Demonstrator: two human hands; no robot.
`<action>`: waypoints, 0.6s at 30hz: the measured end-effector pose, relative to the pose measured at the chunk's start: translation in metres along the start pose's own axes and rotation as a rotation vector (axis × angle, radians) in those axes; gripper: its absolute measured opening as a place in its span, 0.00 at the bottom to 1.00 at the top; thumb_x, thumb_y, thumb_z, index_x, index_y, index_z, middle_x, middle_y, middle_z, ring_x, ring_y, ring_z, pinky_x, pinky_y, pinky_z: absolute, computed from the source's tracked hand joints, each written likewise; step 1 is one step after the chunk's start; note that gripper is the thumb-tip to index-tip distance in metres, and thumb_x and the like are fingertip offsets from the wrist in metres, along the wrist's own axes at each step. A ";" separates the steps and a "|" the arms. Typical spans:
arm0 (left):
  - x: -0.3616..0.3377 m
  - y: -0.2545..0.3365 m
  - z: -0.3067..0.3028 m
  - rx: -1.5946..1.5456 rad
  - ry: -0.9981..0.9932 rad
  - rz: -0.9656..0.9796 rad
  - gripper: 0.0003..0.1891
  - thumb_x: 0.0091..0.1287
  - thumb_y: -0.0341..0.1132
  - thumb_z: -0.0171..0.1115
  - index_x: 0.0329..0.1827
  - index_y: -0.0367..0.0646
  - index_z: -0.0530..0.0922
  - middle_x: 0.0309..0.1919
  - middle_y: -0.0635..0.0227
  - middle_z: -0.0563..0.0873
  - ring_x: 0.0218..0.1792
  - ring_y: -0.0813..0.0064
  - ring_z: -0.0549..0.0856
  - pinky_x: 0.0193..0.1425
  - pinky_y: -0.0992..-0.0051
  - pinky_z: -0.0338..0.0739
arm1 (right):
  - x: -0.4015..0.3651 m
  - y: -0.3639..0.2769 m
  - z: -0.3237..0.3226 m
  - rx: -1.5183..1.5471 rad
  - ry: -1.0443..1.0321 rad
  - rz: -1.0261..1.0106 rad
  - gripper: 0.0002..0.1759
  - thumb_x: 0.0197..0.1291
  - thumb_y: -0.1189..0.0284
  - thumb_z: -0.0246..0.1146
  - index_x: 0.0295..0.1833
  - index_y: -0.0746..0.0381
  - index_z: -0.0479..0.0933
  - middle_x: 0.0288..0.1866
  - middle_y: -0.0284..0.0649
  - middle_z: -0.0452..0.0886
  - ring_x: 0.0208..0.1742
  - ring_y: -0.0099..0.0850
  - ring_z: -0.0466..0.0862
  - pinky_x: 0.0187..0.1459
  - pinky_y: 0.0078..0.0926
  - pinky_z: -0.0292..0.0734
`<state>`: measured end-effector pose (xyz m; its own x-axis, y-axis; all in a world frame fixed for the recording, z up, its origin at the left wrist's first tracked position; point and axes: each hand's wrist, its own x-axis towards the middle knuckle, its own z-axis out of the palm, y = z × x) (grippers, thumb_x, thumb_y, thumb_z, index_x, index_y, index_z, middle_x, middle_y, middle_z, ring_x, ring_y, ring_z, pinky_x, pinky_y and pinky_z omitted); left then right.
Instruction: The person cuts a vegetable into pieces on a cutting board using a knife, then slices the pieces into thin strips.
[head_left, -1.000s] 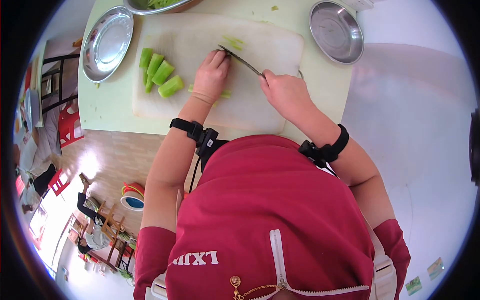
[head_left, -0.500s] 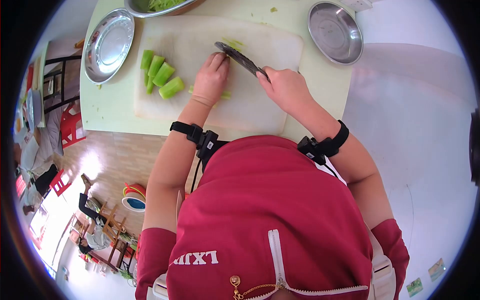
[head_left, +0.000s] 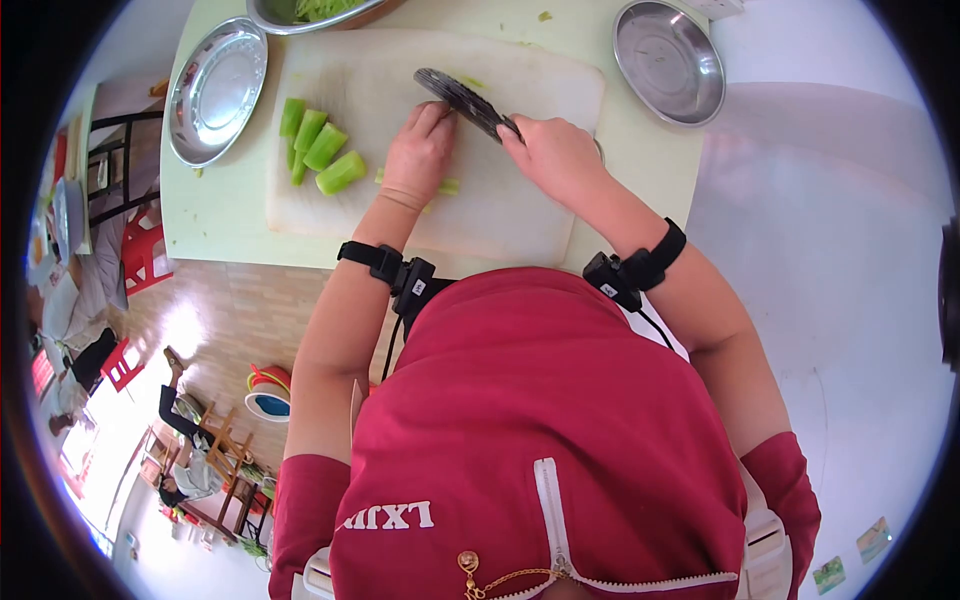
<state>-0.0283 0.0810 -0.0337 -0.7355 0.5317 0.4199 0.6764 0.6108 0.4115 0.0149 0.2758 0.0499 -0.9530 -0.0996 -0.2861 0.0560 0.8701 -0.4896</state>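
My right hand [head_left: 555, 155] is closed round the handle of a kitchen knife [head_left: 458, 95], its dark blade slanting up and left across a white cutting board [head_left: 520, 200]. Close beside the blade, my left hand [head_left: 418, 160] presses down with fingers curled together; whatever lies beneath them is hidden. Thin green slivers [head_left: 448, 186] show by the left wrist, and a few more lie beyond the blade. To the left on the board rest several thick chunks of pale green stem vegetable [head_left: 325, 147].
A shiny metal dish [head_left: 215, 90] stands left of the board, and another metal bowl [head_left: 668, 62] at the right. A basin [head_left: 312, 22] with green shreds is at the far edge. Other people and red stools [head_left: 145, 248] appear off to the left.
The knife and my right hand have shifted slightly left and away from me, and more of the blade's side shows. My left hand has hardly moved.
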 end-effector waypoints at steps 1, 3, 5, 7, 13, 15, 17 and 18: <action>0.001 0.000 -0.003 0.003 0.001 0.005 0.11 0.57 0.23 0.62 0.44 0.35 0.81 0.46 0.62 0.81 0.50 0.63 0.81 0.53 0.68 0.81 | 0.001 0.000 0.000 0.034 0.016 0.018 0.20 0.71 0.57 0.52 0.34 0.62 0.78 0.23 0.48 0.81 0.27 0.50 0.82 0.32 0.48 0.77; 0.002 -0.006 -0.006 -0.058 -0.029 -0.018 0.10 0.62 0.24 0.63 0.46 0.38 0.82 0.47 0.62 0.84 0.49 0.60 0.83 0.54 0.68 0.80 | 0.002 0.006 0.002 0.173 0.008 0.075 0.21 0.71 0.56 0.52 0.35 0.62 0.78 0.23 0.48 0.81 0.26 0.50 0.82 0.32 0.47 0.76; -0.001 -0.015 -0.009 -0.098 0.010 -0.072 0.10 0.63 0.25 0.64 0.47 0.39 0.82 0.48 0.62 0.84 0.48 0.59 0.83 0.53 0.68 0.81 | 0.001 0.013 0.005 0.311 -0.014 0.133 0.22 0.71 0.55 0.52 0.35 0.62 0.78 0.22 0.48 0.80 0.26 0.49 0.82 0.31 0.46 0.76; -0.004 -0.022 -0.017 -0.139 0.046 -0.129 0.10 0.63 0.26 0.64 0.47 0.39 0.82 0.48 0.62 0.84 0.48 0.59 0.84 0.53 0.68 0.81 | -0.003 0.014 0.003 0.335 -0.022 0.150 0.23 0.71 0.55 0.52 0.35 0.63 0.78 0.21 0.47 0.80 0.25 0.49 0.81 0.31 0.46 0.75; -0.005 -0.041 -0.042 -0.209 0.027 -0.320 0.13 0.62 0.27 0.67 0.50 0.42 0.82 0.50 0.63 0.83 0.48 0.62 0.84 0.51 0.70 0.81 | -0.004 0.016 0.005 0.243 -0.105 0.070 0.23 0.71 0.55 0.52 0.35 0.63 0.78 0.20 0.45 0.80 0.23 0.45 0.82 0.30 0.42 0.76; -0.002 -0.036 -0.049 -0.314 -0.166 -0.498 0.14 0.60 0.27 0.69 0.50 0.43 0.83 0.53 0.63 0.81 0.52 0.63 0.82 0.54 0.70 0.79 | -0.006 0.010 -0.001 0.292 -0.150 0.112 0.23 0.71 0.55 0.51 0.34 0.63 0.78 0.19 0.44 0.80 0.21 0.42 0.82 0.30 0.41 0.77; -0.002 -0.040 -0.047 -0.296 -0.209 -0.395 0.14 0.59 0.26 0.69 0.49 0.43 0.83 0.53 0.63 0.80 0.54 0.62 0.80 0.56 0.69 0.78 | -0.005 0.008 -0.003 0.340 -0.195 0.155 0.23 0.71 0.55 0.51 0.34 0.63 0.78 0.19 0.42 0.79 0.19 0.39 0.82 0.29 0.39 0.78; -0.002 -0.041 -0.047 -0.281 -0.252 -0.290 0.15 0.57 0.26 0.70 0.48 0.43 0.83 0.54 0.63 0.79 0.56 0.62 0.78 0.58 0.68 0.76 | -0.004 0.012 -0.001 0.302 -0.176 0.147 0.23 0.71 0.56 0.51 0.33 0.63 0.77 0.18 0.41 0.79 0.18 0.36 0.81 0.28 0.38 0.78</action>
<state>-0.0529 0.0277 -0.0134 -0.8584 0.5094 0.0603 0.4001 0.5914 0.7001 0.0187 0.2871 0.0465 -0.8639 -0.0887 -0.4959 0.2987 0.7024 -0.6460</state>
